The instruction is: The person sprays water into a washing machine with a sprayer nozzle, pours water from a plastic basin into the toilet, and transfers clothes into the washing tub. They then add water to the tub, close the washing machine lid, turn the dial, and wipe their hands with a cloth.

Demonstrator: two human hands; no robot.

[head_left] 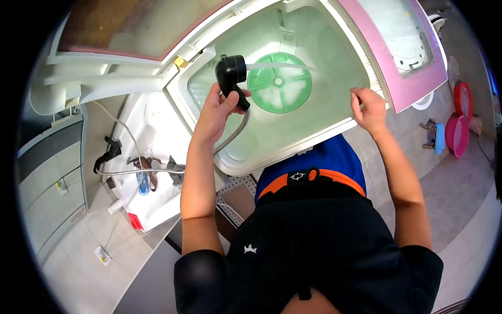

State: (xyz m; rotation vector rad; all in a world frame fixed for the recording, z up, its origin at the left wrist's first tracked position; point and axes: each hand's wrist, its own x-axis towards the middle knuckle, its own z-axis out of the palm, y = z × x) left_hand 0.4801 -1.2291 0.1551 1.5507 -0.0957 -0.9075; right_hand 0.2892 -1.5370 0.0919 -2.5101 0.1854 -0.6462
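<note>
My left hand [218, 112] is wrapped around the handle of a black shower head [230, 73] above the left side of a washing machine tub [329, 57]. From the shower head a stream of water [277, 66] runs to the right across the tub. A silver hose [235, 134] hangs from the handle. At the tub's bottom is a round green pulsator [278, 81], with whitish water over part of it. Near the tub's right front rim, my right hand [370, 111] has its fingers curled closed, with nothing visible in them.
The machine's lid [157, 26] stands raised at the upper left, and a pink-framed cover [405, 57] is at the right. Behind my left arm lies a white surface [162, 204] with hangers. Red [463, 99] and pink basins [457, 136] are on the floor at right.
</note>
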